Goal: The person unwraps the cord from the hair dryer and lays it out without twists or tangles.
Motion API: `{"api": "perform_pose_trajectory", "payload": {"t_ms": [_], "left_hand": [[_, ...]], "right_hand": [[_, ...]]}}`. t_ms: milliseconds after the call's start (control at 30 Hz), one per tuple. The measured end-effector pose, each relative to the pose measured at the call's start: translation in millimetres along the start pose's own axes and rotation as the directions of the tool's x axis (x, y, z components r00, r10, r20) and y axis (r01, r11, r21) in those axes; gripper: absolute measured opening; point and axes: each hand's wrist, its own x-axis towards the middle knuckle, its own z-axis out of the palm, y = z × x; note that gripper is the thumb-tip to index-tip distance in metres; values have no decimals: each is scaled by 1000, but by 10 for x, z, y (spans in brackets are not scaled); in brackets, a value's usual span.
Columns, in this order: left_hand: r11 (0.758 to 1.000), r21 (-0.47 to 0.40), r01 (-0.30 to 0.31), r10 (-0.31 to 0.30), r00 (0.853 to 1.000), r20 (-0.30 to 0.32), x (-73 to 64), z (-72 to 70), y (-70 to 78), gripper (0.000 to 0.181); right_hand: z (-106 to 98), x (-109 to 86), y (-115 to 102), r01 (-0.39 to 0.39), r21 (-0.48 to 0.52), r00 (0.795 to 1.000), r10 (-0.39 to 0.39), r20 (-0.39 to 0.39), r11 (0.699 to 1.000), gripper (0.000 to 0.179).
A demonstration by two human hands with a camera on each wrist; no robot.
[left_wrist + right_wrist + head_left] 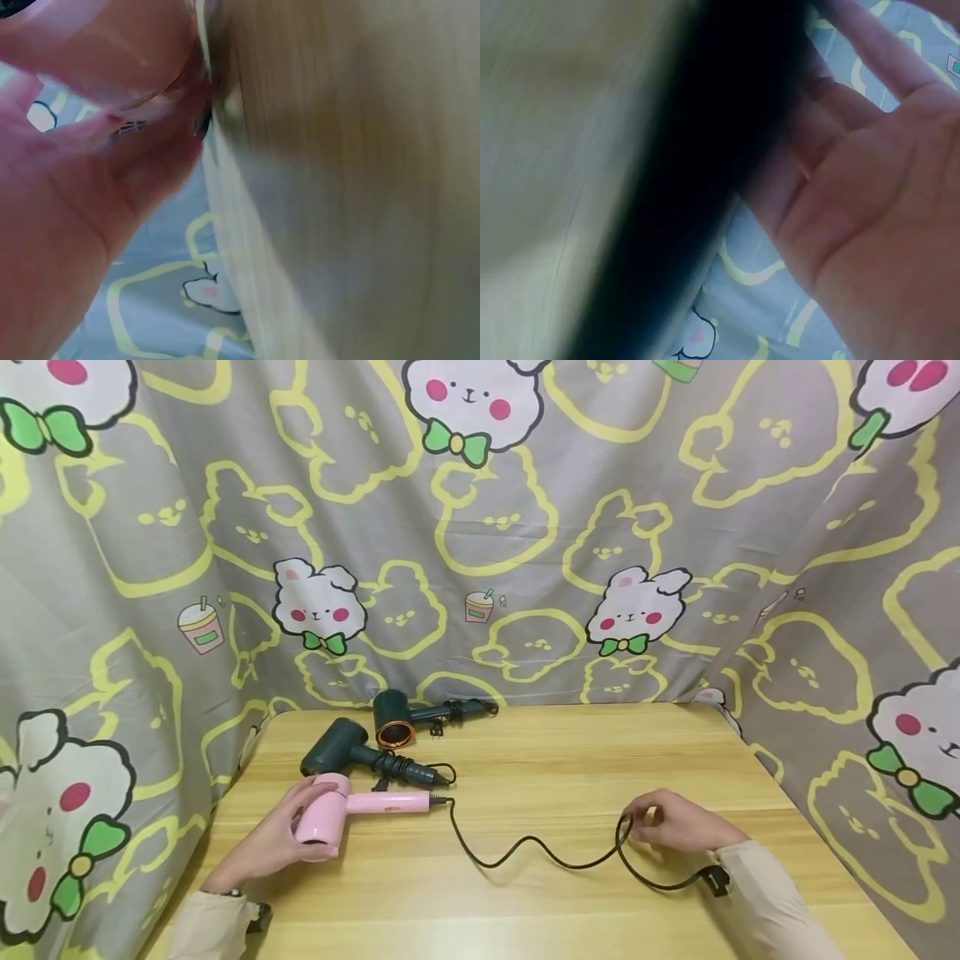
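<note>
A pink hair dryer (324, 818) lies on the table at the left, its handle pointing right. My left hand (266, 835) grips its barrel, thumb at the near end and fingers over the far end. In the left wrist view the dryer's barrel (112, 45) rests against the palm side of the hand. From the handle a black cord (487, 865) runs in waves to the right. My right hand (678, 824) pinches a loop of it between thumb and fingers. The plug (717, 881) hangs by the right wrist. A dark blurred band (697, 150) crosses the right wrist view.
Behind the pink dryer lies a dark green hair dryer (335, 747) with its cord wound on the handle. Farther back is another dark green one (390, 710) with an orange ring. The wooden table (585, 760) is bordered by patterned grey curtains (517, 643).
</note>
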Motion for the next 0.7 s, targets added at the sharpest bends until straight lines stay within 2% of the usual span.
{"api": "perform_pose_trajectory", "payload": {"t_ms": [200, 433, 567, 633, 700], "left_hand": [[999, 23, -23, 23, 1000, 9, 30, -1, 3, 92], [1000, 2, -20, 20, 999, 31, 3, -21, 32, 94], [999, 8, 40, -40, 999, 14, 4, -109, 68, 90], [996, -3, 85, -85, 996, -23, 31, -172, 84, 84], [989, -48, 138, -141, 988, -63, 80, -244, 97, 79]], "right_hand": [[-27, 35, 26, -3, -5, 1000, 3, -23, 1000, 32], [-129, 57, -54, -58, -92, 991, 47, -125, 994, 22], [-208, 154, -204, -108, 6, 980, 107, -168, 994, 26], [-238, 235, -314, -132, 89, 970, 147, -192, 987, 33], [-264, 333, -439, -146, 181, 958, 185, -218, 973, 40]]}}
